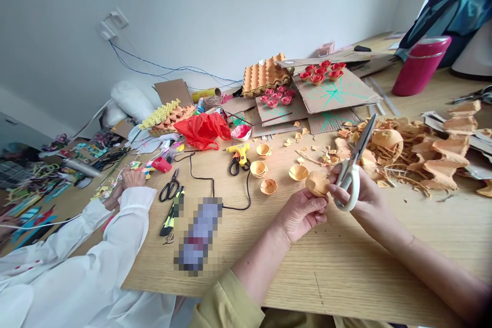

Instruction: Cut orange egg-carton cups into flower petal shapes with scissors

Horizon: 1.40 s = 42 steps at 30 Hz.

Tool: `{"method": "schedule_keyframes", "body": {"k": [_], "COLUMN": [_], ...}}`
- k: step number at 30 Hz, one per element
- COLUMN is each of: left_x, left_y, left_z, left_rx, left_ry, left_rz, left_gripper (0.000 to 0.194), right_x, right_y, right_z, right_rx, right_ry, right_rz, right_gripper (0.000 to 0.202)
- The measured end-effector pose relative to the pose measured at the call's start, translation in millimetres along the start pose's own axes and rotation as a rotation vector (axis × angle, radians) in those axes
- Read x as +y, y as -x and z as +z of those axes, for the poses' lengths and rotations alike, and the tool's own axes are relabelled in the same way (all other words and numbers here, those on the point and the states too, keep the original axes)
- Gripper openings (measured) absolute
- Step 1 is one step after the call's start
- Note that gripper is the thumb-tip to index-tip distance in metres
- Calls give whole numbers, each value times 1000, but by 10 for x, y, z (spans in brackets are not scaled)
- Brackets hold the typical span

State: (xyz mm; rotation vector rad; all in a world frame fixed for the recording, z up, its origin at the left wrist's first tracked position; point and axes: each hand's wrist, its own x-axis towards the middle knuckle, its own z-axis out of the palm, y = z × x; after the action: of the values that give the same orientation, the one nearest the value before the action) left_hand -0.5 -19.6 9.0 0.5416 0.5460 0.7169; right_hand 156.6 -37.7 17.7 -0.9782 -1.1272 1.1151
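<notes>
Biggest thing here is the light wood-grain table (346,266), with a co-worker in a white long sleeve (130,215) busy along its left side. Over on the right there's a messy heap of torn orange pulp-cardboard scraps (449,154). Toward the back sits a brown cardboard sheet with green marker lines (346,93), red-painted little flower cups (318,79) grouped on it, with an orange bumpy egg tray (265,76) just left of it. A tall magenta bottle (421,69) stands at the right, near the blue bag (453,15).

Now the hands: the right hand (357,195) has its fingers curled around the white handles of some metal-bladed scissors (361,146), blades angled up and away and looking pretty much together. The left hand (303,212) has thumb and fingers closed on a small round orange pulp cup (317,183), held up just above the table between both hands. Can't tell if the right fingertips touch it too.

Left of that: a yellow glue gun (239,151) and four loose orange cups (268,186).
</notes>
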Motion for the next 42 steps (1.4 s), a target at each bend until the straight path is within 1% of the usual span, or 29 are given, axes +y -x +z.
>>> {"method": "schedule_keyframes", "body": {"k": [3,5,10,13,15,17,18,20,22,24,26,28,31,33,35,37,39,42], "left_x": [-46,-63,-91,-80,-48,5,38,106,164,198,203,184,137,110,94,90,96,119], "left_y": [-20,-24,-15,-13,-14,-12,-9,4,20,32,34,27,14,11,13,15,13,3], "left_z": [24,35,58,57,37,5,-12,-42,-59,-65,-70,-79,-100,-111,-115,-113,-104,-86], "left_rx": [85,104,71,113,172,228,242,231,194,173,174,168,121,92,89,110,149,229], "left_ry": [55,101,214,216,219,234,238,230,209,196,195,196,183,167,143,119,117,152], "left_rz": [97,148,138,171,236,304,333,381,425,450,442,404,330,291,273,273,295,359], "left_gripper": [40,39,38,37,35,35,35,37,35,30,27,30,39,40,41,40,37,33], "right_x": [60,99,150,133,98,59,46,39,56,82,92,74,22,6,15,34,41,15], "right_y": [0,2,16,13,6,0,-1,3,15,28,36,34,17,7,4,5,6,8], "right_z": [-2,-4,-7,-20,-29,-29,-25,-9,7,13,9,5,11,17,14,-2,-24,-42], "right_rx": [-34,-57,-74,-85,-139,-239,-289,-394,-472,-516,-526,-517,-496,-493,-498,-496,-505,-545], "right_ry": [27,60,170,182,154,80,38,-50,-138,-212,-252,-254,-234,-236,-252,-246,-187,21], "right_rz": [-28,-34,-91,-94,-29,102,164,260,313,360,388,390,390,385,363,317,264,202], "right_gripper": [34,32,30,30,30,28,30,39,44,45,45,45,47,48,48,47,45,44]}}
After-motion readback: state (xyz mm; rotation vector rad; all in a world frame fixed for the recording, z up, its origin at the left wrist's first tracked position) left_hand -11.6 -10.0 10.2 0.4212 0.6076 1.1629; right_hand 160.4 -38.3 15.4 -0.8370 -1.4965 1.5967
